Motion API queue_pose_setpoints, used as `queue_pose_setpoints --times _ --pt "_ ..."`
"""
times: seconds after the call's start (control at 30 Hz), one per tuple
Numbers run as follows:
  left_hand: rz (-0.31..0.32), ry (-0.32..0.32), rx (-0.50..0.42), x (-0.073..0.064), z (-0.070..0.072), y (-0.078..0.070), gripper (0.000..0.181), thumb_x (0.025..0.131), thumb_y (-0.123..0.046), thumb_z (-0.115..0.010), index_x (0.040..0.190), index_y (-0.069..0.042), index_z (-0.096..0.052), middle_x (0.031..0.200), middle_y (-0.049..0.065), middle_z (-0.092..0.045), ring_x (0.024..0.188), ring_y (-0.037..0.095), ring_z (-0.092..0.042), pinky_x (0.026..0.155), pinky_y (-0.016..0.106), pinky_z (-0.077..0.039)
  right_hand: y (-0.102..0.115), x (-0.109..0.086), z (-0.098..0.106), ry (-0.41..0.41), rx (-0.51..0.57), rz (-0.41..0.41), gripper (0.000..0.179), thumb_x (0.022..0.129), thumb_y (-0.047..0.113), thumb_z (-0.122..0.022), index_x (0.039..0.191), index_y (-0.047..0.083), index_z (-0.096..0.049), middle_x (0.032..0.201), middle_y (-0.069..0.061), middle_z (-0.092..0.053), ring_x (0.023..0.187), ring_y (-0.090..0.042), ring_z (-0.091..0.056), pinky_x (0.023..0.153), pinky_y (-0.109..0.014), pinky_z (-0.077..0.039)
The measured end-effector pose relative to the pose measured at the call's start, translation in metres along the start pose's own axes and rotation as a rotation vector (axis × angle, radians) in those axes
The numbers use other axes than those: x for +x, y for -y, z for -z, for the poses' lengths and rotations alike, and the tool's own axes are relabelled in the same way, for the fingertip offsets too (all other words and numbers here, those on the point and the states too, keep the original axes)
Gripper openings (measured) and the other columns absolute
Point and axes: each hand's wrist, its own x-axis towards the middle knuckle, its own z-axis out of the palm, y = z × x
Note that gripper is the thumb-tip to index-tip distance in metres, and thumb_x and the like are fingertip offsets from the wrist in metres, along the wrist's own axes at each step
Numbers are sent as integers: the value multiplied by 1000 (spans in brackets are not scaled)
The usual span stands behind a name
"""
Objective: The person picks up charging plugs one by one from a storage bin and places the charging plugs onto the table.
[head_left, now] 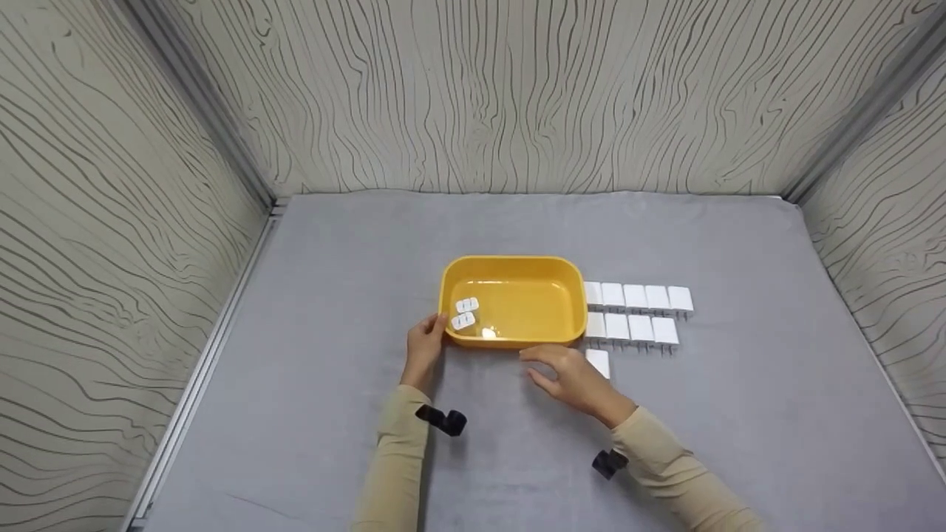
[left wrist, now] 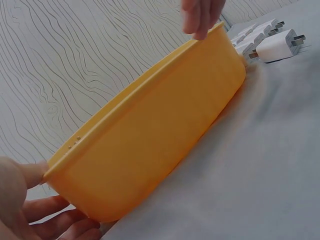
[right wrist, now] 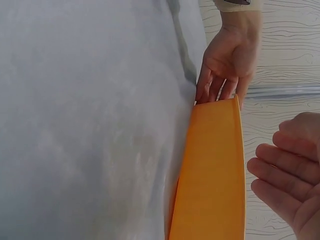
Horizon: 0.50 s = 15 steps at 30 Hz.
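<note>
A yellow plastic basin [head_left: 517, 343] stands on the grey cloth. At its left end my left hand [head_left: 424, 347] grips it, thumb at the rim and fingers against the outer wall in the left wrist view. My right hand [head_left: 573, 374] is beside the front rim, holding nothing; the right wrist view shows its fingers loosely extended. Inside the basin, at the left, lie two white plug chargers [head_left: 463, 321]. More white chargers [head_left: 640, 327] lie in rows to the basin's right, prongs toward me. One separate charger [head_left: 598, 362] sits close behind my right hand, partly covered by it.
Grey cloth [head_left: 355, 258] covers the table. Wood-patterned panels [head_left: 473, 96] enclose the back and both sides, with metal rails [head_left: 199, 111] at the corners. A black wrist camera [head_left: 443, 420] is strapped to the left forearm, another [head_left: 610, 464] to the right.
</note>
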Motion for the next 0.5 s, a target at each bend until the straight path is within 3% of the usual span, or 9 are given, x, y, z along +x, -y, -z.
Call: queue_pose_setpoints --times 0.5 --pt "45 19 -11 0 0 -2 46 100 -27 -50 130 7 -53 137 25 -53 131 34 -49 111 43 -39 3 31 -15 2 98 -131 22 83 3 -71 105 3 -70 104 -11 -73 97 -24 -70 85 -36 -56"
